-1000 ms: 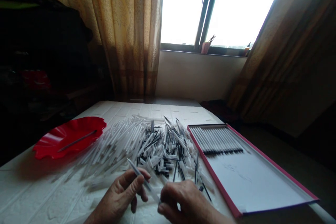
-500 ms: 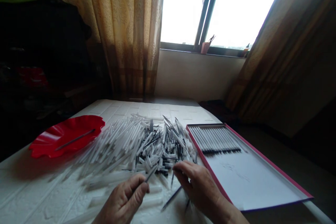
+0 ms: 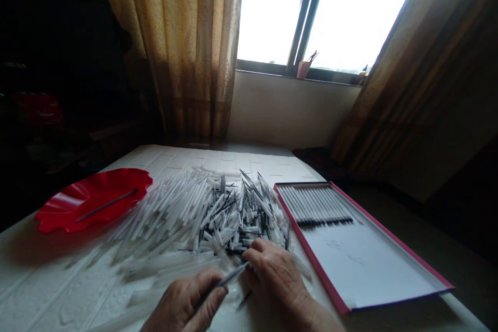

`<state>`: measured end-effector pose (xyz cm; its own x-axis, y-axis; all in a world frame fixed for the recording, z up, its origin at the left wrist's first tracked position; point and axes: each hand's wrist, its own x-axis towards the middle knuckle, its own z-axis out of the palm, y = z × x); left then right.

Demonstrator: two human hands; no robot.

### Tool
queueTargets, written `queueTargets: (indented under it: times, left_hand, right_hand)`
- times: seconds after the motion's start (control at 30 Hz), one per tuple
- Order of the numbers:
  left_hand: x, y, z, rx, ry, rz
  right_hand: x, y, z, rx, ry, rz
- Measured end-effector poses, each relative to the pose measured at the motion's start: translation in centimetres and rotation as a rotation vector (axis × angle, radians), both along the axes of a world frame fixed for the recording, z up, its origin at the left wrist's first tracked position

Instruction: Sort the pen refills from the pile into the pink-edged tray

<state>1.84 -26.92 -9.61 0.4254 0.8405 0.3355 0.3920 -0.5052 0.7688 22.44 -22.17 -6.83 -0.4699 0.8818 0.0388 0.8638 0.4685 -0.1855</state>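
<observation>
Pen (image 3: 235, 274) in my left hand (image 3: 196, 295), low over the near edge of the pile, pinched between thumb and fingers, tip slanting up and right. Half a second ago my right hand (image 3: 276, 277) was apart from that tip; now its curled fingers are at it. Cannot tell whether they grip anything. Beyond, the heap of pen parts (image 3: 249, 202). Right: pink-edged box (image 3: 319, 268), its pen row unchanged. Left: red dish (image 3: 93, 194).
</observation>
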Motion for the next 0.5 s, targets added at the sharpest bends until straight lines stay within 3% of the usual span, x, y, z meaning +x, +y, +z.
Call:
queueTargets:
  times: [0.13,0.23,0.4,0.5]
  left_hand:
    - [0.0,0.0,-0.2,-0.006,0.023,0.028]
    - [-0.1,0.1,-0.1,0.021,0.054,-0.004]
    - [-0.3,0.2,0.0,0.033,0.062,-0.004]
    - [-0.1,0.0,0.2,0.015,0.043,0.002]
  right_hand:
    - [0.6,-0.1,-0.4,-0.014,0.104,-0.017]
    - [1.5,0.0,-0.6,-0.045,0.309,-0.025]
    - [2.6,0.2,-0.7,-0.078,0.631,0.087]
    - [2.5,0.2,-0.6,-0.206,0.748,0.094]
